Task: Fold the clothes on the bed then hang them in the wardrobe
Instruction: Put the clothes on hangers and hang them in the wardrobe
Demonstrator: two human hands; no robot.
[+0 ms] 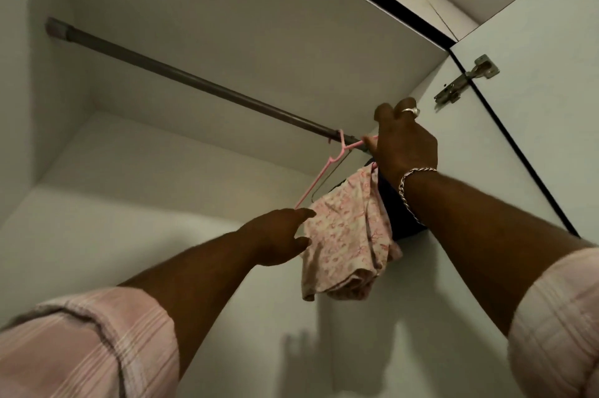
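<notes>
Pink and slim, the plastic hanger (337,154) has its hook over the grey-brown wardrobe rail (181,78), close to the rail's right end, and it hangs tilted with its lower shoulder dropping down to the left. Over it is draped a folded cream garment (348,235) printed with small pink figures (the print is too blurred to name), bunched and hanging below the rail against the pale back of the wardrobe. Just behind that cloth, on its right, a dark garment (402,216) shows, and a thin dark wire hanger (324,177) sits beside the pink one; how the dark cloth is hung I cannot tell. The right hand (403,144) is raised at the rail's end with its fingers curled round the upper arm of the pink hanger, a ring on one finger and a silver chain bracelet (410,190) at the wrist. The left hand (278,235) reaches to the hanger's low left tip, fingers loosely extended, fingertips touching the tip and the edge of the cream cloth without a clear grip. Both forearms come out of rolled pink checked sleeves (97,342). At upper right a metal hinge (466,79) joins the open wardrobe door (534,138) to the side panel.
</notes>
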